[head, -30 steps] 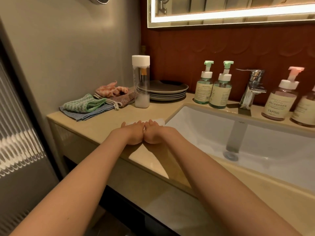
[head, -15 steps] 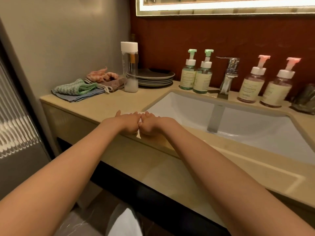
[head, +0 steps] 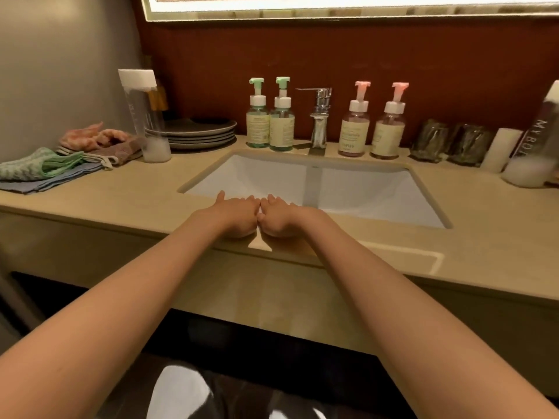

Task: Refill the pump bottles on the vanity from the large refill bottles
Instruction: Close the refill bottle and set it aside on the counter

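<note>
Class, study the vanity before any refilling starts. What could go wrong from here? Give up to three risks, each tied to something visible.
1. The green pump bottles stand tight together beside the faucet; lifting one may topple the other into the sink.
2. The tall refill bottle is narrow and stands right by the plates; a careless grab could tip it onto them.

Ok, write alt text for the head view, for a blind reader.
A person's left hand and right hand rest side by side on the vanity edge before the sink. Behind it, two green pump bottles stand left of the faucet, two pink pump bottles right, a tall refill bottle at each end.
</note>
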`<state>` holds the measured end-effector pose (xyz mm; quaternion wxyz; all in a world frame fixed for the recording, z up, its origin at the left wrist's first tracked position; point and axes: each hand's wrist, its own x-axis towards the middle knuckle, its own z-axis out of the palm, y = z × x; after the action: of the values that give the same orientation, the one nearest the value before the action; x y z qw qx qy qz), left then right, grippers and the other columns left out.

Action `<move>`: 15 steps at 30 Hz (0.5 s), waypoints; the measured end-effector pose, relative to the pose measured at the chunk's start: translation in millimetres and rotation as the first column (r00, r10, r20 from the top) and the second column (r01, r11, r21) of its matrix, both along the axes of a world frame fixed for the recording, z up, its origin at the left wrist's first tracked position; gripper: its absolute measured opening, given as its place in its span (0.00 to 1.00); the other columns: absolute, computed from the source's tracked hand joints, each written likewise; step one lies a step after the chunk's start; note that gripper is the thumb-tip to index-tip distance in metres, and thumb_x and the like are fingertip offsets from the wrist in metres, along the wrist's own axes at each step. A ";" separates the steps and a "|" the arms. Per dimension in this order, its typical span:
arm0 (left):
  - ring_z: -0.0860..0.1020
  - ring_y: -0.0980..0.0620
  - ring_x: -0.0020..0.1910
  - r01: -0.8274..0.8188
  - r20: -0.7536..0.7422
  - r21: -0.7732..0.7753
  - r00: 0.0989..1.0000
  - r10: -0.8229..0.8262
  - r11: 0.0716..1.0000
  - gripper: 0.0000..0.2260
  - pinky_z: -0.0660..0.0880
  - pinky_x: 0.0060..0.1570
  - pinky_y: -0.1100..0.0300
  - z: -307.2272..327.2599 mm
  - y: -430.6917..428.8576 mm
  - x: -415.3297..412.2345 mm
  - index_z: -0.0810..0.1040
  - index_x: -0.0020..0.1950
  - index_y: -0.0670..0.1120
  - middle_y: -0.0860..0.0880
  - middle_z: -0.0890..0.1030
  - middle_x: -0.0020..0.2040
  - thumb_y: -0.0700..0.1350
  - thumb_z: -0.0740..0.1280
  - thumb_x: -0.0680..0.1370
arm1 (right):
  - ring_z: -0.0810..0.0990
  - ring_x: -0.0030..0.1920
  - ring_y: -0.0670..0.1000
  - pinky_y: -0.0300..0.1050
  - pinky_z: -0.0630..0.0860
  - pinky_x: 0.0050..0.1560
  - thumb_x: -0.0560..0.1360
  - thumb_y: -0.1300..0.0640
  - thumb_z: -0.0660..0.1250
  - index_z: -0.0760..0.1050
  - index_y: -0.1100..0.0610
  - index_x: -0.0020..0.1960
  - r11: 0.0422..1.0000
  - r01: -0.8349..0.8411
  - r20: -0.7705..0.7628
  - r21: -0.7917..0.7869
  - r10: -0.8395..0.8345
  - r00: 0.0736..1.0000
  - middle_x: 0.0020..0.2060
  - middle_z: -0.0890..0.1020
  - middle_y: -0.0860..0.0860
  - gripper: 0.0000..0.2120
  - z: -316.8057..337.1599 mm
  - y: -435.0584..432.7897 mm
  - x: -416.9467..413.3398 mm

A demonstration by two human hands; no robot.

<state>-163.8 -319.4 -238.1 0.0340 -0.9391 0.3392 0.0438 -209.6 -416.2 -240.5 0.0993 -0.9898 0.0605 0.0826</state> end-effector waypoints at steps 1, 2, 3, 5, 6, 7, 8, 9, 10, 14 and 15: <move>0.59 0.46 0.74 0.032 0.003 -0.003 0.999 -0.032 0.999 0.21 0.40 0.72 0.44 0.5 -9.8 -5.1 0.55 0.76 0.48 0.46 0.60 0.76 0.44 0.51 0.82 | 0.48 0.76 0.55 0.54 0.47 0.75 0.82 0.54 0.46 0.44 0.59 0.77 1.000 0.023 0.009 0.004 -0.023 1.000 0.76 0.48 0.56 0.25 -0.4 -8.9 -7.3; 0.60 0.46 0.74 0.046 0.005 -0.008 0.999 -0.046 0.999 0.21 0.39 0.72 0.43 1.1 -14.3 -7.6 0.57 0.76 0.48 0.46 0.63 0.75 0.44 0.51 0.82 | 0.50 0.76 0.56 0.54 0.49 0.75 0.82 0.54 0.46 0.46 0.59 0.77 1.000 0.030 0.019 0.008 -0.030 0.999 0.76 0.50 0.57 0.25 -0.5 -13.0 -11.6; 0.62 0.46 0.73 0.072 0.006 -0.015 0.997 -0.072 0.997 0.20 0.39 0.71 0.42 2.4 -23.7 -12.4 0.60 0.75 0.48 0.46 0.66 0.73 0.44 0.52 0.82 | 0.53 0.75 0.56 0.54 0.52 0.74 0.82 0.54 0.47 0.48 0.60 0.76 0.999 0.050 0.030 0.016 -0.051 0.998 0.76 0.53 0.57 0.24 -0.6 -21.5 -20.2; 0.65 0.46 0.71 0.106 0.014 -0.046 0.994 -0.105 0.993 0.18 0.40 0.71 0.41 5.3 -36.4 -18.6 0.66 0.72 0.49 0.47 0.72 0.69 0.45 0.54 0.82 | 0.60 0.72 0.57 0.52 0.58 0.71 0.82 0.53 0.47 0.54 0.60 0.75 0.995 0.081 0.054 0.051 -0.084 0.995 0.74 0.59 0.57 0.23 1.9 -33.1 -34.8; 0.66 0.46 0.70 0.126 0.022 -0.074 0.992 -0.125 0.989 0.17 0.42 0.71 0.40 6.8 -42.9 -21.7 0.68 0.70 0.49 0.47 0.73 0.67 0.46 0.55 0.82 | 0.64 0.70 0.57 0.50 0.61 0.68 0.82 0.53 0.48 0.57 0.60 0.74 0.993 0.096 0.065 0.062 -0.100 0.993 0.72 0.63 0.58 0.22 3.8 -39.1 -42.9; 0.68 0.46 0.69 0.145 0.029 -0.105 0.989 -0.143 0.984 0.16 0.43 0.71 0.39 8.2 -48.5 -24.3 0.70 0.69 0.49 0.48 0.74 0.66 0.48 0.55 0.82 | 0.67 0.67 0.57 0.49 0.64 0.64 0.82 0.53 0.48 0.61 0.60 0.72 0.992 0.109 0.067 0.071 -0.114 0.991 0.70 0.67 0.58 0.21 5.9 -44.8 -50.2; 0.68 0.46 0.68 0.164 0.041 -0.134 0.986 -0.159 0.977 0.16 0.46 0.70 0.39 9.9 -53.3 -26.1 0.71 0.68 0.50 0.48 0.75 0.65 0.49 0.56 0.82 | 0.70 0.63 0.56 0.48 0.66 0.60 0.82 0.53 0.49 0.64 0.59 0.70 0.988 0.126 0.059 0.086 -0.131 0.990 0.66 0.70 0.58 0.19 8.1 -50.6 -55.5; 0.70 0.47 0.67 0.181 0.059 -0.159 0.983 -0.173 0.971 0.15 0.50 0.70 0.38 10.3 -56.2 -26.2 0.73 0.67 0.50 0.49 0.76 0.64 0.49 0.57 0.81 | 0.72 0.58 0.55 0.47 0.67 0.56 0.82 0.53 0.51 0.68 0.59 0.67 0.983 0.145 0.051 0.109 -0.151 0.987 0.62 0.73 0.57 0.18 10.0 -54.5 -59.2; 0.71 0.47 0.65 0.199 0.078 -0.192 0.979 -0.187 0.961 0.14 0.54 0.70 0.39 11.0 -59.7 -25.9 0.75 0.65 0.50 0.49 0.77 0.63 0.49 0.59 0.81 | 0.73 0.54 0.53 0.45 0.67 0.52 0.81 0.53 0.53 0.70 0.59 0.65 0.978 0.167 0.054 0.129 -0.175 0.983 0.57 0.75 0.56 0.17 11.4 -58.2 -62.1; 0.77 0.48 0.54 0.253 0.138 -0.290 0.965 -0.222 0.923 0.09 0.70 0.61 0.46 11.9 -75.6 -25.7 0.79 0.56 0.49 0.48 0.80 0.55 0.46 0.62 0.79 | 0.77 0.50 0.53 0.44 0.71 0.48 0.78 0.54 0.61 0.75 0.59 0.59 0.946 0.255 0.194 0.200 -0.293 0.936 0.51 0.79 0.55 0.13 9.9 -65.7 -67.5; 0.77 0.48 0.52 0.271 0.166 -0.293 0.959 -0.231 0.917 0.08 0.71 0.60 0.48 13.4 -80.5 -27.4 0.79 0.55 0.49 0.48 0.81 0.54 0.46 0.63 0.78 | 0.77 0.50 0.53 0.43 0.72 0.48 0.78 0.55 0.62 0.75 0.59 0.59 0.940 0.272 0.242 0.208 -0.319 0.916 0.52 0.80 0.55 0.13 9.2 -67.0 -68.8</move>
<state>-191.1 -399.9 -224.7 -0.0883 -0.8819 0.4568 -0.0756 -278.3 -483.2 -231.2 0.2022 -0.9589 0.1881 -0.0653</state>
